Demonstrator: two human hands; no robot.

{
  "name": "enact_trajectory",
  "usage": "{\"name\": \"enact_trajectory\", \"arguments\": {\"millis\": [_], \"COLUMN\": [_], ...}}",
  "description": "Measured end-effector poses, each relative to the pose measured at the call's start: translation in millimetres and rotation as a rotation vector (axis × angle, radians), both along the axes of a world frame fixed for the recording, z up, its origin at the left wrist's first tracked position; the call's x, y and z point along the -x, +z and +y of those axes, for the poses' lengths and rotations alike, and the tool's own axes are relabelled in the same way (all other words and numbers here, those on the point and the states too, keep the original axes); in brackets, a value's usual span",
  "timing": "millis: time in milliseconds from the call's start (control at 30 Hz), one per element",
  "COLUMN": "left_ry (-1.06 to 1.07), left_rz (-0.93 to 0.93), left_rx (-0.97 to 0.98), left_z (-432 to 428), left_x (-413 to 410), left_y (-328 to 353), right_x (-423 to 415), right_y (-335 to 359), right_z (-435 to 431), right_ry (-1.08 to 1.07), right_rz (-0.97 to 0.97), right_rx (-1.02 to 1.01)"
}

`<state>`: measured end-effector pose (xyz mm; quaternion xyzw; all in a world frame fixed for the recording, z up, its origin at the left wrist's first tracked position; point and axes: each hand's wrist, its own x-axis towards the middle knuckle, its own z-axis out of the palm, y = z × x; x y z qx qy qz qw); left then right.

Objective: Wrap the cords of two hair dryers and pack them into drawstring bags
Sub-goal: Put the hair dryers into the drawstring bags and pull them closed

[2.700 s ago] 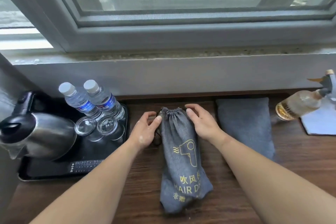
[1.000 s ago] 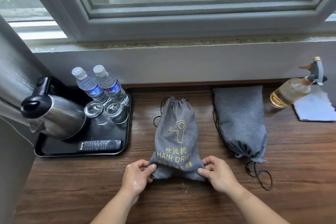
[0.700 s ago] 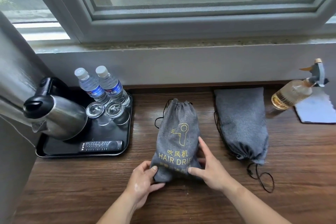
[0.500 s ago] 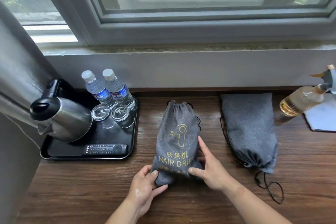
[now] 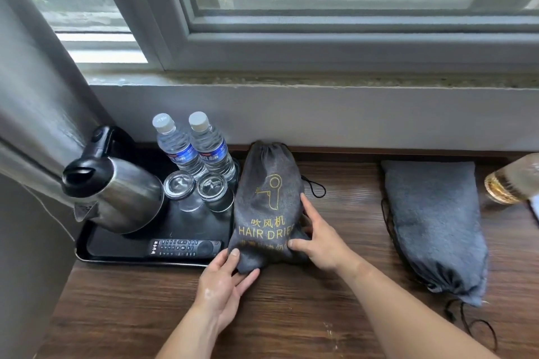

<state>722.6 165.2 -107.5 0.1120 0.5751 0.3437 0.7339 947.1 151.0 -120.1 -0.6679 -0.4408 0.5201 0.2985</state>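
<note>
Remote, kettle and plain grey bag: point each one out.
remote (image 5: 185,247), head view, on its button pad.
kettle (image 5: 125,198), head view, on its steel body.
plain grey bag (image 5: 434,221), head view, on the middle of its cloth.

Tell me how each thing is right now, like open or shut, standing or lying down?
Printed bag, pulled shut, lying flat by the tray.
Plain bag, pulled shut, lying flat, untouched.
Water bottles, capped, upright on the tray.
Kettle, lid down, on the tray.
Left hand, fingers straight, touching the printed bag's near end.
Right hand, flat against the printed bag's side.
</note>
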Motion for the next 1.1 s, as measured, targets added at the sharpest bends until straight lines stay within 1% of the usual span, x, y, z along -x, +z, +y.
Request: {"name": "enact_trajectory", "arguments": {"millis": [67, 167, 300, 400, 467, 567, 700, 900, 1100], "left_ry": [-0.067, -0.113, -0.134, -0.154, -0.130, -0.094, -0.140, -0.148, -0.240], "left_rz": [0.043, 0.162, 0.311, 0.403, 0.421, 0.381, 0.315, 0.313, 0.307], "left_rx": [-0.052, -0.114, -0.129, -0.176, -0.179, -0.157, -0.123, -0.098, -0.066], "left_z": [-4.0, -12.2, -12.1, -7.9, -8.7, -15.0, -21.5, -15.4, -17.9], "left_x": [3.5, 11.7, 23.5, 29.4, 29.7, 30.2, 33.7, 37.3, 45.9], "left_y": [-4.7, -10.0, -13.4, -20.5, -24.5, -27.2, -24.1, -25.8, -20.3], "right_x": [-1.2, 2.3, 9.4, 14.4, 18.6, 24.3, 30.5, 33.7, 24.6], "right_y": [-1.3, -8.4, -18.7, -17.2, -17.7, -19.4, -20.3, -16.0, -2.9], "right_z": [-9.5, -33.0, -55.1, -61.1, -62.4, -65.4, -67.7, -71.7, -89.2], "right_ry": [-0.087, -0.294, -0.562, -0.675, -0.698, -0.710, -0.714, -0.717, -0.693], "right_rz": [-0.033, -0.118, 0.064, 0.119, 0.125, 0.069, 0.008, -0.055, -0.066], "right_rx": [0.015, 0.142, 0.257, 0.267, 0.280, 0.304, 0.313, 0.305, 0.283]}}
